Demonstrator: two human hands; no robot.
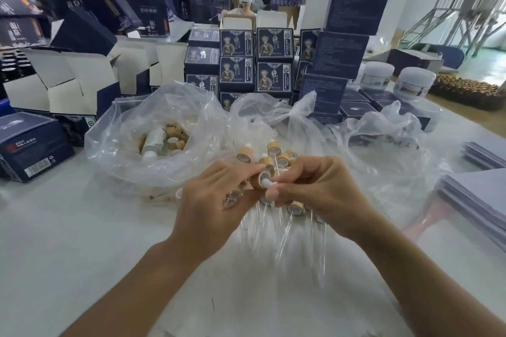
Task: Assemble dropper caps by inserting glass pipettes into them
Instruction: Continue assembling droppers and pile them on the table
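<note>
Desk (68,227): white, boxes stacked at 12 o'clock.
Dropper cap (260,176): centre, between both hands.
Left hand (210,205): pinching the cap.
Right hand (320,191): pinching its white bulb (266,182).

both hands, left hand (212,197) and right hand (320,191), pinch one tan bamboo dropper cap with white rubber bulb (262,176) above the clear glass pipettes (269,227) on the white worktop (68,227).

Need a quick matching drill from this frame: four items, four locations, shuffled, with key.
Items:
1. white bottle
2. dropper cap
3. white jars
4. glass pipettes

Places:
A. on the table under the hands
B. far right of the table, beside the stacked boxes
C. inside the left plastic bag
D. pinched between the left hand and right hand

Pairs: 1-C, 2-D, 3-B, 4-A
</note>
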